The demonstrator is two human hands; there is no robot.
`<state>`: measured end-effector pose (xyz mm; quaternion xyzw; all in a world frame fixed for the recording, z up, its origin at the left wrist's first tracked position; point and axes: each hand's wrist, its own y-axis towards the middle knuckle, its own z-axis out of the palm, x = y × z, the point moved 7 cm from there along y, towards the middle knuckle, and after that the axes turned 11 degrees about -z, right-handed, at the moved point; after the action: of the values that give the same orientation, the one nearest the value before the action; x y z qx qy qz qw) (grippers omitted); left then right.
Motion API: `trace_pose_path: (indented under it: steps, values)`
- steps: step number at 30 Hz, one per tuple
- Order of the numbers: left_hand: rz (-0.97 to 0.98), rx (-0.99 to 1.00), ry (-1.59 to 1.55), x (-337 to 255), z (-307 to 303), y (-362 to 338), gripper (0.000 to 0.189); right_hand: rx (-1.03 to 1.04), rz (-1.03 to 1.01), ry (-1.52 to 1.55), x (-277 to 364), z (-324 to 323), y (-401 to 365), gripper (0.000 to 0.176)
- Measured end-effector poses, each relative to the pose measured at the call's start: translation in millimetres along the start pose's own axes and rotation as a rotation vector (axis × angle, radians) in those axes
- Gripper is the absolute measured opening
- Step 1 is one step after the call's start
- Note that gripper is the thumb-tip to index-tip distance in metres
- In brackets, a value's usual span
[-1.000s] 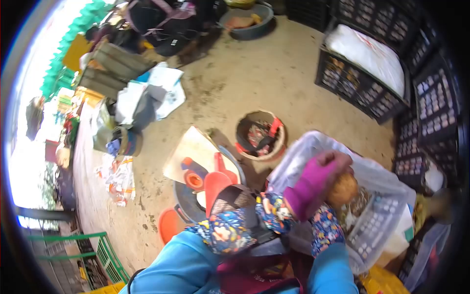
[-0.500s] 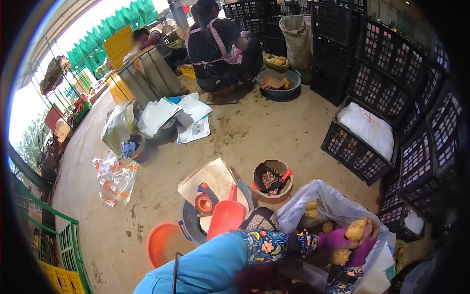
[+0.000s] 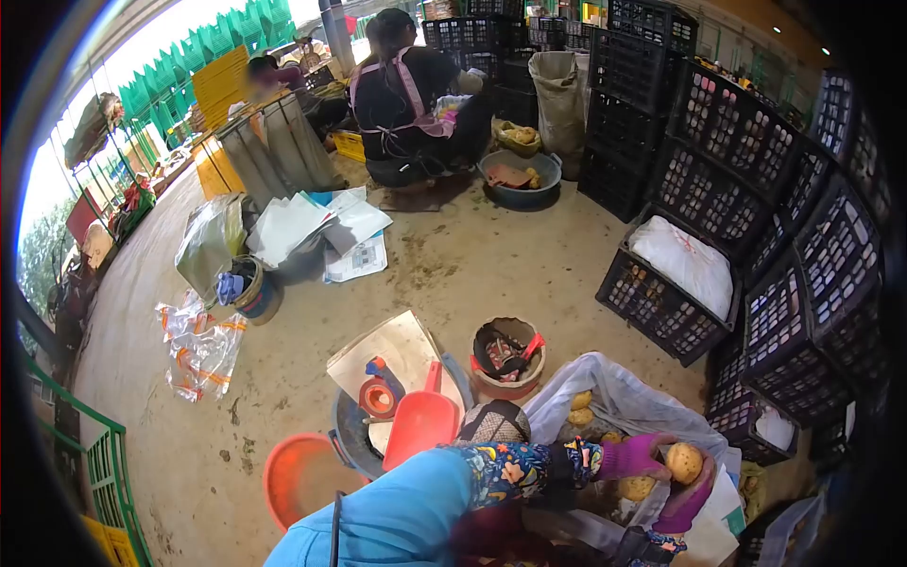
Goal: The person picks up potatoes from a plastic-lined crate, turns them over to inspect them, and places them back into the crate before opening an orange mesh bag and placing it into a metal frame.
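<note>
A yellow-brown potato (image 3: 684,463) sits between my two hands, both in purple gloves that leave the fingertips bare. My left hand (image 3: 641,456) grips it from the left, fingers curled. From below and the right, my right hand (image 3: 688,498) is closed round its lower side. Just under my left hand is another potato (image 3: 636,488); whether it is held or resting cannot be made out. My hands are over a container lined with a whitish plastic bag (image 3: 605,373), where more potatoes (image 3: 580,408) lie against the far left side.
Left of the bag stand a brown bucket (image 3: 507,380), a blue tub (image 3: 357,430) bearing cardboard and a red scoop (image 3: 422,427), and an orange basin (image 3: 304,472). Black crates (image 3: 666,302) are stacked at right. A co-worker (image 3: 406,104) squats at the back near a grey basin (image 3: 521,194).
The view has shifted, so the surroundings sit further left. The potato between my hands has turned and now shows a rounder face, and my hands have moved around it.
</note>
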<state>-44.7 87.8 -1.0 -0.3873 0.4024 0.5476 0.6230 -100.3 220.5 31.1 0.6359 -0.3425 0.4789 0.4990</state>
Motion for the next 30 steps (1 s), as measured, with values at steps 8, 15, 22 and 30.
trace_pose_path:
  steps: [8,15,22,30]
  values:
    - [0.027,0.077,0.025,-28,-24,3,0.071,0.082,0.022,0.282,31,35,8,0.051]
    - [-0.134,0.112,0.046,-84,-6,-13,0.058,0.090,0.309,0.551,29,32,-5,0.048]
    - [-0.425,-0.194,-0.637,-25,-46,-5,0.044,-0.115,0.441,0.937,-22,19,-15,0.044]
    - [-0.076,-0.305,0.401,-37,-66,-5,0.035,0.258,-0.215,-0.102,-16,20,-28,0.047]
